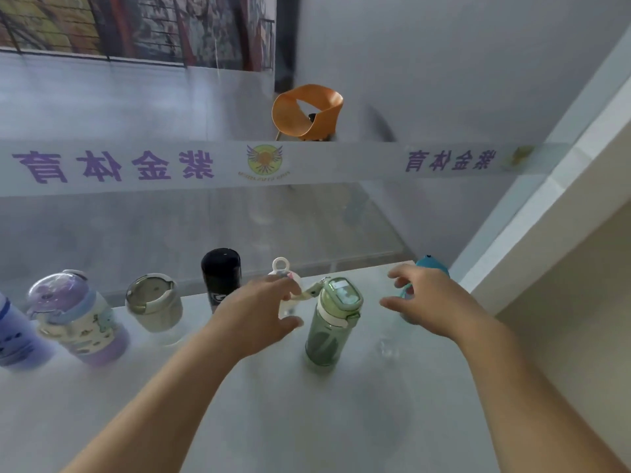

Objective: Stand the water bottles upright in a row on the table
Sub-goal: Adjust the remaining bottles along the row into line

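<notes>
A row of water bottles is being kept along the far edge of the tabletop [259,411], and all that are being shown are standing upright. The left hand [259,315] is being held over a white bottle with a ring-shaped lid loop [281,268]; its grip is spread and loosely curved, and whether the bottle is being touched cannot be told, since most of the body is being covered by the hand. Just to the right of that grip, a green translucent bottle [333,319] is standing free. The right hand [430,302] is being held beyond it with fingers released and nothing clasped, while a teal bottle [432,264] is being largely hidden behind it.

To the left of the left grip, a black bottle [221,273], a grey-lidded tumbler [153,302], a purple cartoon-printed bottle [76,315] and a blue bottle [15,339] are being seen in line; the blue one is being cut off by the frame edge.

The step in hand is being judged as a final straightening of the right-hand bottles. It would be done well if each body were being gripped low and around its middle rather than by the lid loop, so that neighbours are not being knocked, and if the spacing were being matched to the rest of the row.

Much of the picture is being softened by blur, so labels and lid details are hard to make out.
</notes>
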`<state>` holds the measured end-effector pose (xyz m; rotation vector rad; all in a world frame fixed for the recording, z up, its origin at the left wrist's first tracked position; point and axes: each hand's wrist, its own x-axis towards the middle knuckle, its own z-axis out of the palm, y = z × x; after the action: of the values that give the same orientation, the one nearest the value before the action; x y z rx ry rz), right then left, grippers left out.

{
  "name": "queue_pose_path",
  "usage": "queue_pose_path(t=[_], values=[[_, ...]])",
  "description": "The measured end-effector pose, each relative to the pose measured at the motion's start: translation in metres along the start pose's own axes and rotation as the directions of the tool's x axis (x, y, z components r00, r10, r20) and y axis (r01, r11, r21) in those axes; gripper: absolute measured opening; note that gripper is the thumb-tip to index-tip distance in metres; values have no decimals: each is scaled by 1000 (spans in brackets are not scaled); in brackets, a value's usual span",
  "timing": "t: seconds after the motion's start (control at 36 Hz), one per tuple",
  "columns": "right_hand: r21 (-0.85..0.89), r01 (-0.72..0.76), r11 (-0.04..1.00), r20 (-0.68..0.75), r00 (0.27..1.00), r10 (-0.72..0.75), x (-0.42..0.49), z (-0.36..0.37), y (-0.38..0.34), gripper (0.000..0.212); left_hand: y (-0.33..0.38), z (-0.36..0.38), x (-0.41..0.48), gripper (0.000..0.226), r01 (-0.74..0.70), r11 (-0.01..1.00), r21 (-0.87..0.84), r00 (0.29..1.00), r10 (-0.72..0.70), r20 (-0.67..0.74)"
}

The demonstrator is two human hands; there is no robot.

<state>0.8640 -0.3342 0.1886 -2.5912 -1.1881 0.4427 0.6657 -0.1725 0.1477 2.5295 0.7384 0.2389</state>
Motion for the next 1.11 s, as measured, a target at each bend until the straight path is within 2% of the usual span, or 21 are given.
queue_pose_path(t=[0.14,0.25,0.39,0.53,0.86,1.0,1.11], values=[[4,-9,1000,-16,1000,9,15,3,37,49,26,24,23,71,-21,1000,-15,1000,21,-10],[-126,55,991,14,998,-54,34,4,66,50,47,39,38,84,57,998,7,998,-57,5],[-175,154,972,154,980,-128,56,12,93,62,64,53,51,79,132,981,140,990,-139,38],[-164,239,957,270,944,-190,72,17,104,62,73,62,57,86,215,967,136,974,-223,45],[-102,388,916,282,894,-348,94,17,118,62,84,64,66,87,351,930,106,932,-358,54],[-85,414,906,267,886,-380,102,16,123,61,90,64,72,83,326,936,132,937,-338,89],[-80,412,908,224,895,-386,111,16,126,52,95,64,80,81,338,934,120,934,-348,78]])
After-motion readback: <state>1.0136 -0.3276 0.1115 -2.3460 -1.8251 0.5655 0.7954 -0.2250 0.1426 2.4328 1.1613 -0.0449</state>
